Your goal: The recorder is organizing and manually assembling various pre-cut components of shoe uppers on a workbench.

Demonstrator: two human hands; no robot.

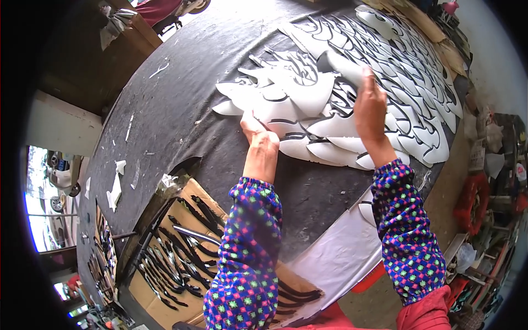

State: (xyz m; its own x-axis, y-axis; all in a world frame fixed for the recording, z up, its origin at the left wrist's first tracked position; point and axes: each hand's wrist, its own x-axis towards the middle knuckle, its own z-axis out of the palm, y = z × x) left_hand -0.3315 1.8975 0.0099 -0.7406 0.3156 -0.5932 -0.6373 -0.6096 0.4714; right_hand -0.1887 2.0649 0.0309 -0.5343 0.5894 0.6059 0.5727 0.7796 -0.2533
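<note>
My right hand [371,107] grips the lower right end of a white curved, leaf-shaped piece [344,69] with a dark edge, tilted up above other pieces. My left hand [261,136] is closed at the near edge of a white rounded piece [250,102], its fingertips partly hidden. Between and beyond my hands lies a wide layer of overlapping white feather-like pieces [404,91] with black edges. Nearer to me, more pointed white pieces [333,154] overlap in a row. All of them rest on a dark sheet [181,99] over the table.
Black curved strips [170,258] lie on cardboard [146,294] at the near left. A white sheet [335,239] hangs near my right forearm. White scraps [115,187] are scattered to the left. Past the table's right edge stand a red ring-shaped object [473,203] and cluttered shelves.
</note>
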